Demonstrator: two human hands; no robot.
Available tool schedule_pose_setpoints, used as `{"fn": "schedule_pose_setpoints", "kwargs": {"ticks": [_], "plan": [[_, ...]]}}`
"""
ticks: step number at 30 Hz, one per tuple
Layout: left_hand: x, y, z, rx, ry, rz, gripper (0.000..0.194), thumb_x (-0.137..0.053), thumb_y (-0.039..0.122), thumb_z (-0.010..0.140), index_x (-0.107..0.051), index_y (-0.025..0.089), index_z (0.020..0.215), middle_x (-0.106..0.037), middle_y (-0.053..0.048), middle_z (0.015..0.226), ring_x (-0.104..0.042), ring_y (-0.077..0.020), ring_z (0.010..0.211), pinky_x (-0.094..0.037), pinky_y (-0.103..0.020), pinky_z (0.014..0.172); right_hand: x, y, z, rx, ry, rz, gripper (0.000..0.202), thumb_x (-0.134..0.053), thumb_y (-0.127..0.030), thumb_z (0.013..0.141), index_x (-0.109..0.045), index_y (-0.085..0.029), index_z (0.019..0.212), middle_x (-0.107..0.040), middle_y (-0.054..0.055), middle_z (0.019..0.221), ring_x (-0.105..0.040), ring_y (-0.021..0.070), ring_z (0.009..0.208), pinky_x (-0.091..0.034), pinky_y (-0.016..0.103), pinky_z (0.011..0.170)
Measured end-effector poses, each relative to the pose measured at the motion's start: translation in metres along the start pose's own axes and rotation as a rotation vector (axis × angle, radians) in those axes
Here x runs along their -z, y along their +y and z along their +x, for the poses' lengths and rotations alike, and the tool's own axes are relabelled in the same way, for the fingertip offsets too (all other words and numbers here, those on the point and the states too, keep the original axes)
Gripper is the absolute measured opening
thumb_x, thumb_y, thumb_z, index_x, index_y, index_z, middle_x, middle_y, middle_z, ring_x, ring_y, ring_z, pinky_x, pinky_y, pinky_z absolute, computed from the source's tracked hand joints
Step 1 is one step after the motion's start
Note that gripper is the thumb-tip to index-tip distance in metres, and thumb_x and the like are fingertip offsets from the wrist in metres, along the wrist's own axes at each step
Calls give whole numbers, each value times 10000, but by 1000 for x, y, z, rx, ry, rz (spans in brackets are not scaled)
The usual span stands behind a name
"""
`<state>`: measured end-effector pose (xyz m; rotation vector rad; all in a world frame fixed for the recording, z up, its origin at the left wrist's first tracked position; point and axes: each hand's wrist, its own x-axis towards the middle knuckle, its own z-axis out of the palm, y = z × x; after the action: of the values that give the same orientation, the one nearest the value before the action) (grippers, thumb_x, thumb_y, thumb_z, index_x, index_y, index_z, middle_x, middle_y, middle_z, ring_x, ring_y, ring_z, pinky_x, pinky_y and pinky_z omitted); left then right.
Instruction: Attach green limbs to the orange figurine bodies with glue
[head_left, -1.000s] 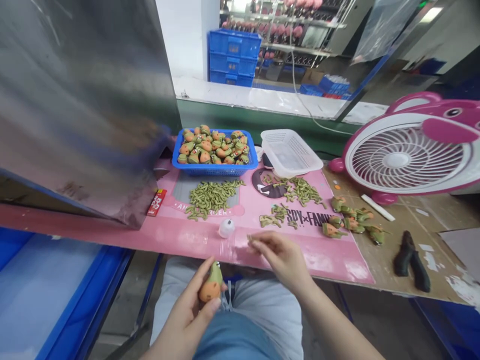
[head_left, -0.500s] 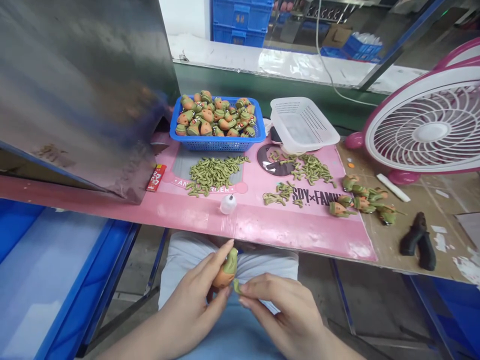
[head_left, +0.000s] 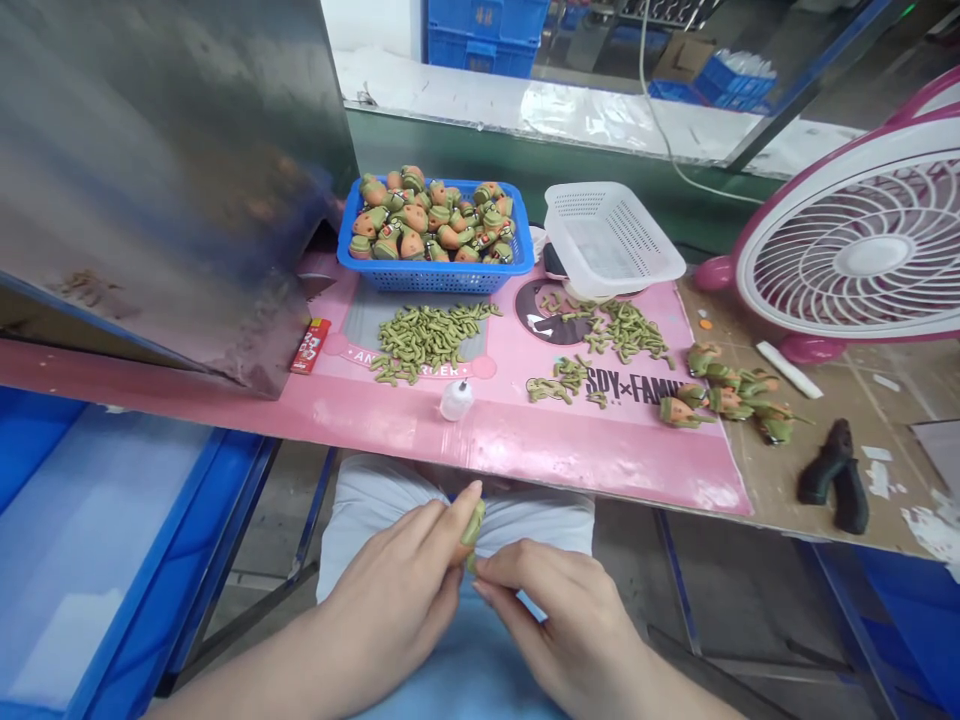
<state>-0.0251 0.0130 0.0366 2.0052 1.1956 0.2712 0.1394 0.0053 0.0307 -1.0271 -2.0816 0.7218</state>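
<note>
My left hand (head_left: 409, 575) is wrapped round a green and orange figure (head_left: 472, 525); only its green top and a bit of orange show past the fingers. Thumb and forefinger of my right hand (head_left: 559, 605) pinch a small green piece (head_left: 471, 563) against the figure's lower side. Both hands are over my lap, below the table's front edge. On the pink mat (head_left: 360, 420) lie a large pile of small green pieces (head_left: 424, 340) and a second pile (head_left: 626, 330) to the right. A small clear bottle (head_left: 456, 401) stands near the front edge.
A blue basket (head_left: 435, 277) full of figures and a white basket (head_left: 611, 240) sit at the back. Several figures (head_left: 724, 390) lie at the right, near black-handled pliers (head_left: 836, 480) and a fan (head_left: 870, 255). A metal panel (head_left: 172, 180) rises at the left; a red packet (head_left: 310, 347) lies beside it.
My left hand has turned over the figure and now covers more of its orange part. The small green piece in my right fingers is closer against the figure. The view has shifted slightly.
</note>
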Motion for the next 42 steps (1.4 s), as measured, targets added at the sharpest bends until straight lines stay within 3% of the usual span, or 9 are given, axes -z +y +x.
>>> {"fn": "schedule_pose_setpoints", "kwargs": {"ticks": [9, 19, 21, 25, 27, 30, 33, 37, 42], "plan": [[1, 6, 0, 7, -51, 102, 507, -320, 52, 800, -340, 71, 1306, -610, -143, 955, -596, -262, 874, -522, -427, 740, 2, -2, 0, 33, -16, -21, 150, -438, -70, 851, -524, -148, 756, -591, 16, 599, -554, 105, 497, -437, 196, 478], [-1, 0, -1, 0, -31, -15, 516, -318, 61, 786, -361, 60, 1300, -610, -171, 998, -585, -282, 920, -496, -442, 775, 1, -3, -1, 57, -1, -23, 140, -440, -66, 848, -534, -163, 814, -602, 8, 626, -562, 99, 515, -463, 184, 500], [2, -5, -2, 16, 6, -116, 522, -352, 89, 787, -357, 119, 1308, -611, -151, 1027, -584, -268, 937, -480, -420, 801, 0, 0, -2, 75, 27, -71, 136, -473, -90, 844, -536, -157, 944, -613, 23, 678, -572, 114, 566, -479, 198, 535], [14, -23, -4, 187, 210, -418, 537, -466, 208, 811, -301, 240, 1321, -620, -81, 1001, -599, -217, 853, -477, -337, 736, -13, 26, 7, -20, 262, -139, 429, -519, -251, 836, -381, -168, 1234, -578, 70, 825, -556, 176, 720, -497, 293, 620], [16, -32, -4, 242, 284, -681, 551, -511, 287, 813, -272, 255, 1308, -624, -55, 911, -589, -167, 684, -470, -261, 569, -26, 47, 21, -139, 325, -49, 481, -515, -284, 821, -329, -185, 1253, -546, 103, 959, -546, 200, 832, -498, 339, 682], [12, -38, -3, 182, 302, -1054, 498, -552, 374, 799, -324, 266, 1228, -619, -6, 758, -439, -71, 437, -361, -178, 407, -49, 76, 50, -295, 283, 102, 548, -559, -337, 749, -337, -160, 1218, -480, 155, 1137, -499, 254, 1005, -454, 428, 817], [4, -38, -2, 136, 310, -1243, 395, -603, 408, 762, -445, 260, 1093, -612, 16, 665, -323, -31, 373, -280, -153, 371, -65, 91, 69, -349, 269, 143, 386, -548, -328, 722, -460, -165, 1061, -549, 131, 1022, -505, 282, 958, -412, 481, 832], [-1, -31, -3, 208, 340, -1433, 336, -666, 438, 695, -565, 212, 922, -589, 19, 591, -269, -15, 363, -200, -141, 352, -67, 89, 68, -387, 326, 168, 250, -483, -363, 768, -479, -176, 933, -558, 91, 857, -516, 264, 840, -429, 452, 741], [-2, -18, -3, 399, 405, -1610, 379, -701, 439, 652, -620, 135, 862, -496, 41, 484, -217, -12, 370, -135, -147, 359, -40, 63, 39, -331, 414, 257, 249, -412, -370, 815, -372, -197, 989, -537, 18, 757, -544, 171, 646, -457, 295, 571]]}}
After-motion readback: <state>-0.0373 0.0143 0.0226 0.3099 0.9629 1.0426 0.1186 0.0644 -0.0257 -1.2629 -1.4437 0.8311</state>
